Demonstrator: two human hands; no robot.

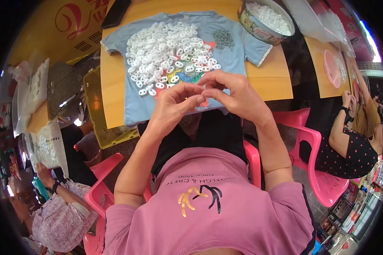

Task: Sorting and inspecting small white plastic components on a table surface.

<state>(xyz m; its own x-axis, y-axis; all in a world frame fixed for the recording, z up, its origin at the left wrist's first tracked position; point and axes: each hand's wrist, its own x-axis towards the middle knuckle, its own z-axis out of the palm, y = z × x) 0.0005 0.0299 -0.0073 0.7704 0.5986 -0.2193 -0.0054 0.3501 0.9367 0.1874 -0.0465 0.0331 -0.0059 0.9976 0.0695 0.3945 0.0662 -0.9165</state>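
A light-blue T-shirt (236, 59) lies spread on the wooden table. On it is a big heap of small white plastic oval pieces (159, 46), each with two holes. A smaller pile of grey-green bits (223, 39) rests to the right of the heap. Above the shirt's near edge my left hand (176, 104) and my right hand (234, 91) meet, fingertips closed in a pinch. Whatever they hold between them is too small or hidden to make out. The nearest loose white pieces lie just beyond my fingers.
A round patterned tin (257, 29) full of white pieces stands at the far right. The wooden table (268, 78) ends close to my lap. A yellow crate (89, 91) is on the left. Co-workers sit on both sides, with a pink chair (312, 144) at right.
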